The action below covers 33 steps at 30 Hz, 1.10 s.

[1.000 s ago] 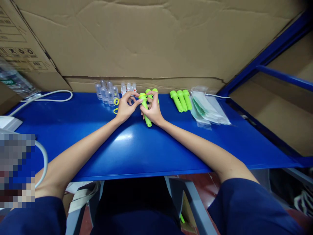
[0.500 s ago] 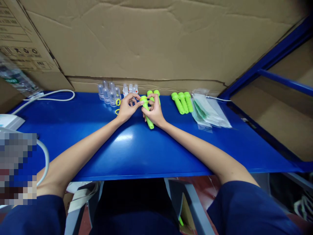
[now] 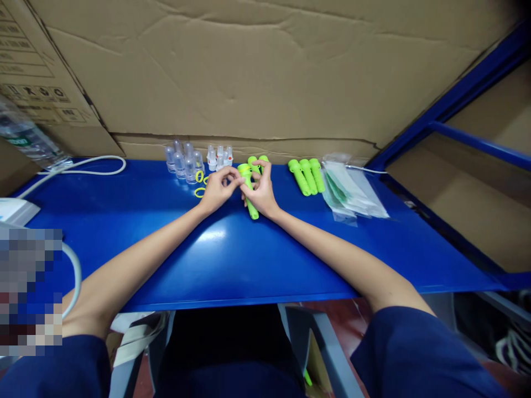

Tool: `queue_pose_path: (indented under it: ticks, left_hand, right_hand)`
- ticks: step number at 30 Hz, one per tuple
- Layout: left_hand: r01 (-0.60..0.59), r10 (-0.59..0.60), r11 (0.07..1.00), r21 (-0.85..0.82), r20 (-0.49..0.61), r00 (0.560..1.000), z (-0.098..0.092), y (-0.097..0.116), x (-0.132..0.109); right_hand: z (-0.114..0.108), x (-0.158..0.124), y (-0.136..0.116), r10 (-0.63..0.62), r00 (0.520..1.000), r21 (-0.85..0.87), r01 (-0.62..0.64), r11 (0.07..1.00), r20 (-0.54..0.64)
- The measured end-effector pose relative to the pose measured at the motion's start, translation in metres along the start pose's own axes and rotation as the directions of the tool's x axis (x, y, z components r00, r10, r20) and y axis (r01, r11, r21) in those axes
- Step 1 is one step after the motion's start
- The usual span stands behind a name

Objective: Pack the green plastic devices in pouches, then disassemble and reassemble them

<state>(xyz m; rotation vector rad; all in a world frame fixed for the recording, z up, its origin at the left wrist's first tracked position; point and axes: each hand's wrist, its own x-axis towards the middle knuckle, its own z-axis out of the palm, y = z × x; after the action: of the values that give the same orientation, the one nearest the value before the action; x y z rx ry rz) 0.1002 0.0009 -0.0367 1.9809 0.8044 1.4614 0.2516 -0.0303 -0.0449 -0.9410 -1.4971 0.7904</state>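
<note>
A lime-green flashlight body (image 3: 253,210) slants across the middle of the blue table, its wide yellow-rimmed head (image 3: 244,168) pointing away from me. My right hand (image 3: 262,194) is wrapped round it from the right, the index finger raised and bent. My left hand (image 3: 219,190) is closed in a pinch, thumb and index tips against the left side just below the head. Whether a small part is also between those fingertips is hidden. Yellow rings (image 3: 200,192) lie left of my left hand. Two more green bodies (image 3: 252,160) stand behind, partly covered by my right hand.
Several clear plastic caps (image 3: 179,165) and small white-based clear pieces (image 3: 219,158) stand at the back left. Right of my hands lie three green bodies (image 3: 307,177) and bagged masks (image 3: 352,188). A water bottle (image 3: 31,138) and white cable (image 3: 99,157) are far left.
My left fingertips have come down from the top of the flashlight's head to its side. A further yellow ring shows beside my left hand. My right hand keeps its hold.
</note>
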Motion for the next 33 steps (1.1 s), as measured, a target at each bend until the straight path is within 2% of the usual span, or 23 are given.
queue_pose_path:
  ticks: [3,9,13,22,33]
  left_hand:
    - [-0.01,0.01,1.0,0.012,0.005,1.0,0.004,0.006,-0.003]
    - [-0.078,0.088,0.994,0.079,-0.143,0.986,0.004,0.006,-0.003]
    - [-0.12,0.127,0.991,0.061,-0.12,0.985,0.003,0.009,-0.004]
    - [-0.058,0.068,0.995,0.083,-0.123,0.99,0.004,0.006,-0.004]
    - [0.07,-0.077,0.995,-0.073,-0.095,0.993,0.005,-0.003,0.0]
  right_hand:
    - [0.0,0.001,0.002,-0.01,1.0,-0.02,0.009,1.0,-0.016]
    - [0.001,0.003,0.005,-0.031,1.0,-0.042,0.031,0.999,-0.001]
    - [0.002,0.005,0.011,-0.026,0.999,-0.08,0.027,0.996,0.018]
    - [0.002,0.006,0.014,-0.009,0.999,-0.045,0.007,0.999,-0.043]
    - [0.002,0.01,0.011,0.022,0.997,-0.007,-0.022,1.0,-0.077]
